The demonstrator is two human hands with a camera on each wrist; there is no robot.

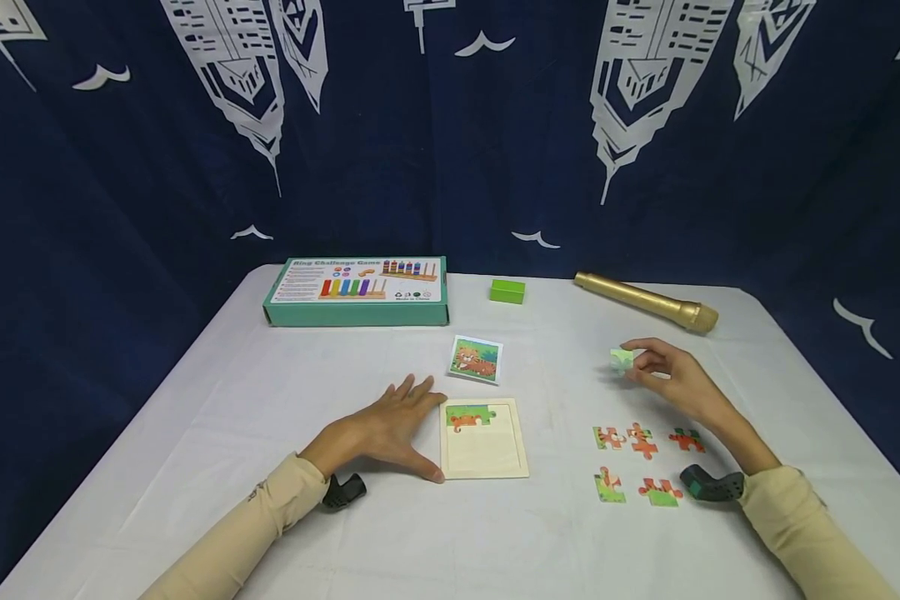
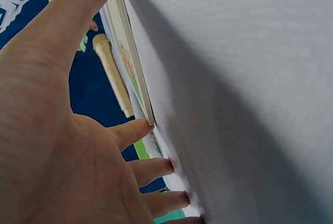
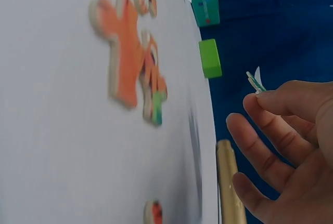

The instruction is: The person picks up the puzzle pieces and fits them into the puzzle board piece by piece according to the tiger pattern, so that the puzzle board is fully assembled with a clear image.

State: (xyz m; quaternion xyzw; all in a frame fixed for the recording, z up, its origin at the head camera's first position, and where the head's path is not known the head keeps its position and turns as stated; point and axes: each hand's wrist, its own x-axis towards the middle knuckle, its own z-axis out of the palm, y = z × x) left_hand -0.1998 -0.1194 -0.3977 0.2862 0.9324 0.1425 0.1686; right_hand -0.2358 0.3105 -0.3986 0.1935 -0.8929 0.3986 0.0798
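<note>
Between its thumb and a finger, my right hand [image 1: 671, 379] pinches a green jigsaw piece [image 1: 621, 359], held above the table at the right. The wrist view shows that piece nearly edge-on [image 3: 255, 82]. My left hand [image 1: 390, 421] rests spread beside the wooden puzzle tray [image 1: 487, 454], with thumb and index fingertips at its left edge. Joined green and orange pieces [image 1: 471, 415] lie in the tray's upper left corner. Several loose jigsaw pieces [image 1: 642, 440], orange and green, lie on the cloth below my right hand.
A tiger picture card [image 1: 476, 360] lies just behind the tray. Farther back are a green Ring Challenge Game box [image 1: 356, 314], a bright green block [image 1: 507, 291] and a gold microphone [image 1: 645, 302]. A dark blue curtain [image 1: 435, 167] hangs behind the white table.
</note>
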